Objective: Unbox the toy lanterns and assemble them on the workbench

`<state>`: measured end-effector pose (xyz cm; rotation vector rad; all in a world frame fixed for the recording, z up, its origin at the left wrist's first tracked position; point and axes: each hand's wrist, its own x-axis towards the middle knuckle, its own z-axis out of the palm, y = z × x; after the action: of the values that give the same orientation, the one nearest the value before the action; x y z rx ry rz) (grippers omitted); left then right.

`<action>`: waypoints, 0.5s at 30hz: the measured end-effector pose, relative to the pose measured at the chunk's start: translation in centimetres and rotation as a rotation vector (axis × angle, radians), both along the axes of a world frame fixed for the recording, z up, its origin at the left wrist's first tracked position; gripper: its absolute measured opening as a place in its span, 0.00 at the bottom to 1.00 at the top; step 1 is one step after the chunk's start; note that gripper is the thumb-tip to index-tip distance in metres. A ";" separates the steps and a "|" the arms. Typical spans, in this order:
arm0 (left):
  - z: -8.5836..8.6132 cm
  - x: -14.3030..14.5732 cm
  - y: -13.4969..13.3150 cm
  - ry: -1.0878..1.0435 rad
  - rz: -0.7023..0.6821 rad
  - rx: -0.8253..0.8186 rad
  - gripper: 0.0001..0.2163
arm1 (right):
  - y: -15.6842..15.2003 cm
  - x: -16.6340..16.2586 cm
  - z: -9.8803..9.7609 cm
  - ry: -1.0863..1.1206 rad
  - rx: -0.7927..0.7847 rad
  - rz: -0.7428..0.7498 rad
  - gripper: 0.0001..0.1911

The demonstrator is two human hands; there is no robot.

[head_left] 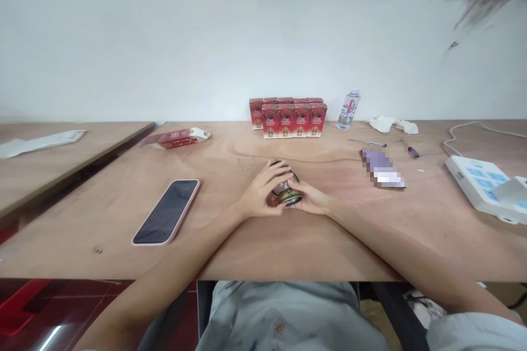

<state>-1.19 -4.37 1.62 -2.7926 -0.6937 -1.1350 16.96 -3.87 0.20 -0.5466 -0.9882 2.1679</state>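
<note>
Both hands meet over the middle of the table around a small glass ornament with a bronze-coloured base (289, 197). It is tilted, its base toward me and to the right. My left hand (263, 189) curls over its top and left side, fingers bent across the glass. From the right, my right hand (310, 197) grips it near the base, with the thumb on the near side. Fingers hide much of the glass part, so its exact kind is unclear.
Several red printed boxes (294, 120) stand in rows at the back, beside a plastic bottle (348, 109). A flattened red box (178, 138) and a phone (167, 213) lie on the left. Rightward are a blurred-out phone (382, 168), crumpled tissues (382, 123) and a white power strip (481, 181).
</note>
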 end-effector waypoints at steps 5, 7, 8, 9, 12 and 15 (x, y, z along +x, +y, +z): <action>-0.2 0.6 -0.2 -0.141 0.388 0.057 0.10 | 0.7 -0.4 -0.1 0.092 0.041 -0.324 0.15; -0.2 0.8 -0.3 -0.146 0.507 0.000 0.06 | 0.8 -0.6 -0.2 0.092 0.073 -0.397 0.15; -0.2 1.0 -0.4 -0.132 0.526 -0.041 0.06 | 0.9 -0.7 -0.2 0.083 0.092 -0.411 0.15; -0.2 1.1 -0.4 -0.122 0.523 -0.080 0.06 | 0.9 -0.7 -0.3 0.070 0.111 -0.418 0.15; -0.1 1.5 -0.6 -0.170 0.488 -0.159 0.05 | 0.7 -0.7 -0.2 0.041 0.143 -0.428 0.14; -0.2 1.8 -0.6 -0.250 0.473 -0.239 0.05 | 0.7 -0.6 -0.1 0.044 0.135 -0.438 0.15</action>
<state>0.62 -4.97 1.40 -2.4567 -1.5053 -1.3739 16.39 -3.18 0.13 -0.5859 -0.8872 1.7059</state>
